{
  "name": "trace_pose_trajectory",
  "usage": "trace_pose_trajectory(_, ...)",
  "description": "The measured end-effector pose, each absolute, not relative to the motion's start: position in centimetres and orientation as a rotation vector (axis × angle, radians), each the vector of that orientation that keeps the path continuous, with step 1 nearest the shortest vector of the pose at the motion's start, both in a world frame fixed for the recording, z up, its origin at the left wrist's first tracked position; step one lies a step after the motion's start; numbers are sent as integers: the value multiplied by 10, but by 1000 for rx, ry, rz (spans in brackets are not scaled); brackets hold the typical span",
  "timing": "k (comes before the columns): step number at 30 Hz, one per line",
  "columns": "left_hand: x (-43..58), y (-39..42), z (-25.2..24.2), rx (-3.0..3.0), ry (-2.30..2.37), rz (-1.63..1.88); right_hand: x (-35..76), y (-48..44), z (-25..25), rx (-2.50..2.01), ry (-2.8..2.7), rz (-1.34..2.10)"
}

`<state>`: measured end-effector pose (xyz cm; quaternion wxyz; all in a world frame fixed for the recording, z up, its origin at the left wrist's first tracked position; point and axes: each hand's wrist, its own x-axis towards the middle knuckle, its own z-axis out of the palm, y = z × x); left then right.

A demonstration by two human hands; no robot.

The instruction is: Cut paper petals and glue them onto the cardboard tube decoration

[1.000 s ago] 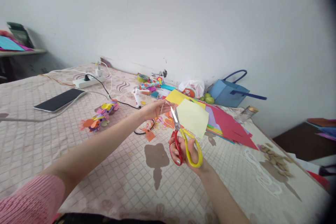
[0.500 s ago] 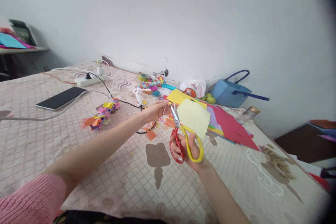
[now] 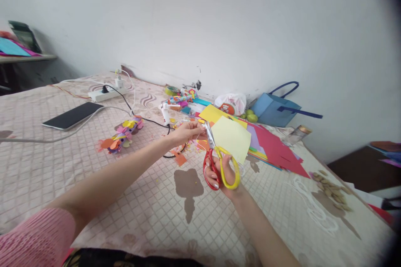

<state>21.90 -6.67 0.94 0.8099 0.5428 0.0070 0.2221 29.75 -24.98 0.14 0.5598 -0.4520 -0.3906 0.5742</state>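
Observation:
My right hand (image 3: 226,171) is wrapped round the scissors (image 3: 210,137), with its fingers in the red and yellow handle loops. The blades point up and away from me, nearly together. At their tips my left hand (image 3: 189,130) is closed in a pinch, holding a thin white string (image 3: 200,145) that hangs beneath it; the string's end at the fingertips is too small to make out. Behind the blades lies a pale yellow paper sheet (image 3: 232,137). Orange paper scraps (image 3: 181,159) lie on the cloth below my left hand.
Left of my hands lie a petal-covered purple craft piece (image 3: 122,135), a dark tablet (image 3: 73,116) and a power strip (image 3: 106,94) with cables. A white glue gun (image 3: 165,113) stands behind. Red paper (image 3: 278,148), a blue bag (image 3: 275,108), loose white string (image 3: 313,206) and pistachio-like shells (image 3: 332,192) are rightward.
My left hand's fingers have drawn from stretched out into a pinch beside the blade tips. The scissors have shifted slightly up and their handle loops have come a little closer together.

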Motion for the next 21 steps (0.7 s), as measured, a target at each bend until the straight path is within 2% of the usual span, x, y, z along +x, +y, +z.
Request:
trace_pose_trajectory(10,208,-66,17,1126,61,479,336,-228,15,-1621,-1017,596)
trace_pose_trajectory(17,211,-83,33,1037,-25,318,337,-189,7,-1403,-1077,734)
trace_pose_trajectory(21,207,-78,31,1057,17,375,355,-186,17,-1415,-1130,725)
